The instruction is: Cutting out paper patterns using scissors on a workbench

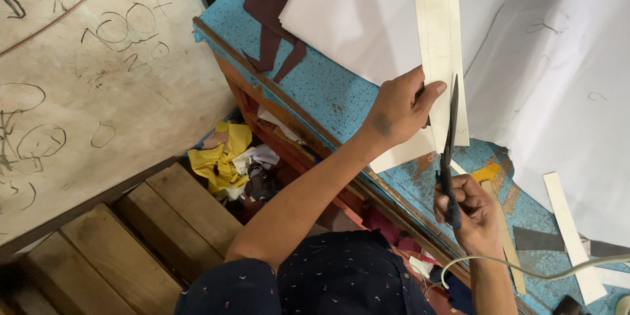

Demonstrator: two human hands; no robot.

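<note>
Cream strip (438, 39) pinned by left hand (400, 108); right hand (469, 213) holds scissors (450, 138).

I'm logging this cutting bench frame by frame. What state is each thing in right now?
Left hand: pinching the cream strip.
Right hand: closed around the scissors' handles.
Scissors: blades nearly closed, point up along the strip's edge.
Cream strip: flat, partly cut, held down.
White sheet: spread flat over the blue table.
Brown scraps: lying loose on the table.
Cloth scraps: piled below the table.
</note>
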